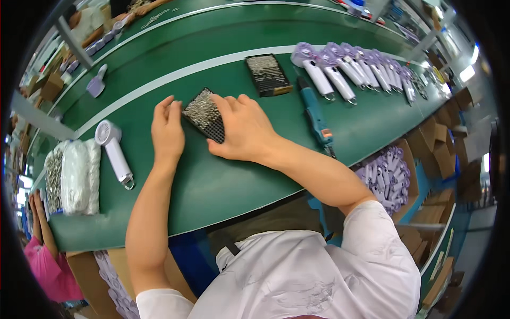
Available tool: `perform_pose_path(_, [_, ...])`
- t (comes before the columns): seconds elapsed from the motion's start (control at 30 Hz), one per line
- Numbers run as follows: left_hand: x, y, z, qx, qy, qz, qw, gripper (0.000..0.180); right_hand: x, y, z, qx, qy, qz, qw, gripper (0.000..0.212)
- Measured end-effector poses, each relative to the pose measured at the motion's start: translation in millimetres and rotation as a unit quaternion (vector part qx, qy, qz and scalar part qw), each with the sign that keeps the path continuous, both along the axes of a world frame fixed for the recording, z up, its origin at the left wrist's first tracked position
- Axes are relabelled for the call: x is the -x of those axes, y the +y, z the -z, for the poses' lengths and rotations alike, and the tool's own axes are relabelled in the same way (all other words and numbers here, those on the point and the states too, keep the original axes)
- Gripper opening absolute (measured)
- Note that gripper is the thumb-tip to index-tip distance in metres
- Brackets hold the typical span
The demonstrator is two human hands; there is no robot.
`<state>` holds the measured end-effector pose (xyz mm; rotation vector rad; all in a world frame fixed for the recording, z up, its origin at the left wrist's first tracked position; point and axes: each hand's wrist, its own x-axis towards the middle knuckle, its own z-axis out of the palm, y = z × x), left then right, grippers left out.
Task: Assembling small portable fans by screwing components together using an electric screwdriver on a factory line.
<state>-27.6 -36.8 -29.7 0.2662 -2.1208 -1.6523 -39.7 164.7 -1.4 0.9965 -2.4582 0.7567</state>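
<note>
My right hand [245, 129] grips a black perforated screw tray [214, 131] by its right side, with thumb and fingers around the edge. Small silvery screws [202, 107] crowd the tray's upper part, while the holes at its lower end show bare. The tray is tilted over the green work surface [228, 183]. Just left of the tray, my left hand [168, 130] is held up with its fingers extended and loosely curved. Nothing shows in it, and a small gap seems to separate it from the tray's corner.
A second screw tray [268, 74] lies farther back. Right of it are a teal electric screwdriver [315, 114] and a row of white-and-purple handheld fans [340, 84]. One fan [116, 154] and plastic-bagged parts [74, 178] lie at left. A carton of fans [406, 151] stands lower right. Co-workers sit beyond.
</note>
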Motion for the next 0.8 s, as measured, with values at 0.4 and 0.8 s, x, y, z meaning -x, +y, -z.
perform_pose_path(0.4, [5,2,6,0.019,0.016,-0.02,0.999,0.043,-5,-1,-6,-0.009,-0.033,-0.021,0.999,0.088])
perform_pose_path(0.8, [7,5,7,0.031,0.025,-0.02,0.999,0.042,-2,-1,-6,0.006,-0.017,-0.021,1.0,0.086])
